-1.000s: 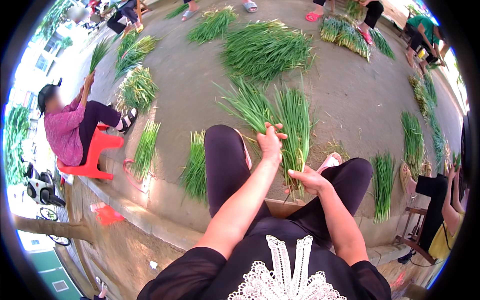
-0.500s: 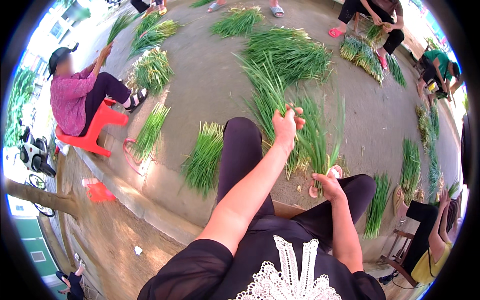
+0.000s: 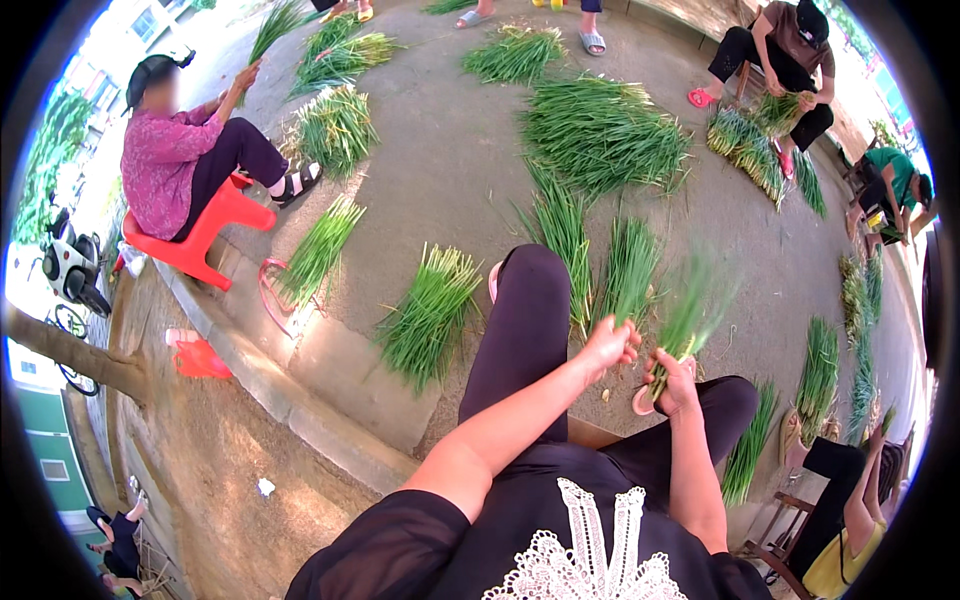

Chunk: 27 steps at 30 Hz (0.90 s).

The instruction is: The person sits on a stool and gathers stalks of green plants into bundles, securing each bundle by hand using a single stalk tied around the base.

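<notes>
My right hand [image 3: 674, 382] is closed around the pale stem ends of a small bunch of chives [image 3: 690, 325], whose green tips fan upward and blur. Just left of it, my left hand [image 3: 612, 345] has its fingers curled together; whether anything is pinched in them is hidden. Beyond the left hand, a sheaf of chives [image 3: 632, 262] lies on the concrete, with another sheaf [image 3: 560, 235] to its left. A large heap of chives [image 3: 605, 135] spreads farther out. To the left of my knee sits a neat pile of chives [image 3: 430, 315].
A person on a red plastic stool [image 3: 205, 235] sits at the left, holding up greens. More piles [image 3: 325, 235] lie around. Other people sit at the right and far right. A concrete curb [image 3: 300, 420] runs along the lower left, near a tree trunk [image 3: 75, 355].
My left hand has drawn back from the far heap toward my right hand, and the long leaves by it are gone from its grip. The view has shifted slightly.
</notes>
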Tool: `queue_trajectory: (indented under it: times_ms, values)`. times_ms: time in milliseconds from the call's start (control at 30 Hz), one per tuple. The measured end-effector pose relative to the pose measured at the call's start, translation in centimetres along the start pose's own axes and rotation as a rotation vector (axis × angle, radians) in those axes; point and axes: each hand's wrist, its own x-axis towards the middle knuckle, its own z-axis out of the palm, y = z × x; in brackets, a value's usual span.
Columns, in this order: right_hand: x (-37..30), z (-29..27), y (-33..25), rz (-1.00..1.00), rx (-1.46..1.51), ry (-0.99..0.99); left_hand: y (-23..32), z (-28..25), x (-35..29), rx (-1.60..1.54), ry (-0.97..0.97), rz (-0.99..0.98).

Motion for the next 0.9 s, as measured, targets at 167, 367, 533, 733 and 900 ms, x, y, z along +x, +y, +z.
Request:
queue_trajectory:
  times_ms: [167,367,533,733,900]
  values:
    - [-0.6,0.8,1.4,0.136,-0.165,-0.154,-4.2,0.6,1.7,0.23,-0.131,-0.075]
    - [-0.6,0.9,1.5,0.13,-0.168,-0.092,-7.4,0.4,3.7,0.14,-0.252,-0.058]
    - [0.8,-0.8,2.5,0.15,-0.297,-0.071,-5.6,0.7,2.3,0.275,-0.452,-0.009]
    - [1.3,-0.3,3.6,0.056,-0.283,-0.165,-4.9,0.2,1.9,0.753,-0.57,0.145]
    - [-0.1,0.8,0.4,0.016,-0.175,-0.084,-2.5,0.9,1.0,0.812,-0.45,0.068]
